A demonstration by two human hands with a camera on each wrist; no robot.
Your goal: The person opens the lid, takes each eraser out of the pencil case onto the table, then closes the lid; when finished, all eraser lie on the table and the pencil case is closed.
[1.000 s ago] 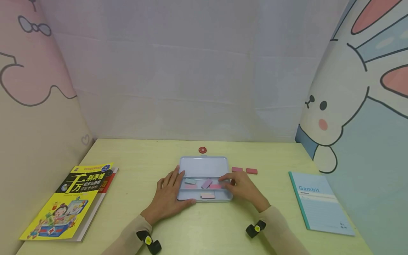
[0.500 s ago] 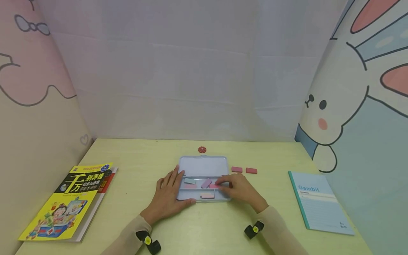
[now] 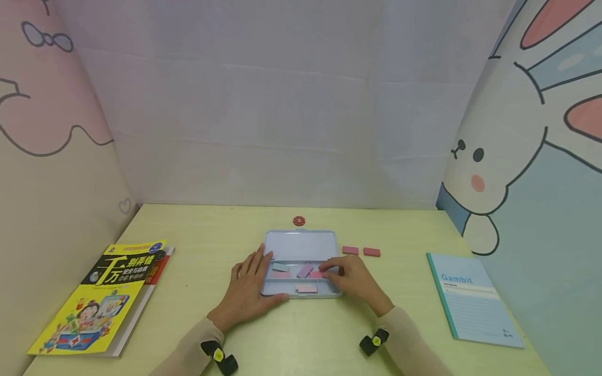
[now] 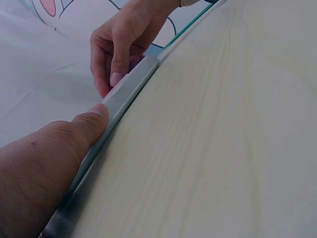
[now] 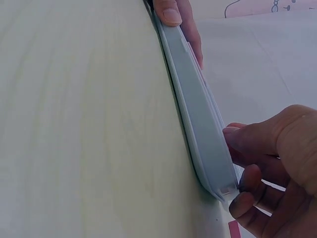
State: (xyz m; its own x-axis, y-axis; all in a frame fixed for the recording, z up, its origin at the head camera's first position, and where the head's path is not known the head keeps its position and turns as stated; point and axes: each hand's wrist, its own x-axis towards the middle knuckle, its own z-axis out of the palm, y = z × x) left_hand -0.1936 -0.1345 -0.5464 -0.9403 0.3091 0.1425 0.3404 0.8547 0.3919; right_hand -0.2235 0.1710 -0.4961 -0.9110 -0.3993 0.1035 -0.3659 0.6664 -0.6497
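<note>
A pale blue pencil case (image 3: 301, 245) lies with its lid folded back in front of me. Its larger compartment holds a pink block (image 3: 316, 274), a purple block (image 3: 304, 270), a grey-green block (image 3: 280, 267) and another pink piece (image 3: 281, 274). A pale pink block (image 3: 307, 289) lies in the front compartment. My left hand (image 3: 246, 292) rests along the case's left side, fingers straight, its thumb on the front rim. Reaching over the right end, my right hand (image 3: 355, 279) pinches the pink block's right end between thumb and index finger. The wrist views largely hide the case's contents.
Two dark pink blocks, a left one (image 3: 350, 250) and a right one (image 3: 371, 252), lie right of the lid. Behind the case is a red round chip (image 3: 299, 221). Books (image 3: 99, 303) lie at the left and a notebook (image 3: 474, 300) at the right.
My right hand's fingertips have shifted slightly left and down over the pink block. My left hand stays in place on the case.
</note>
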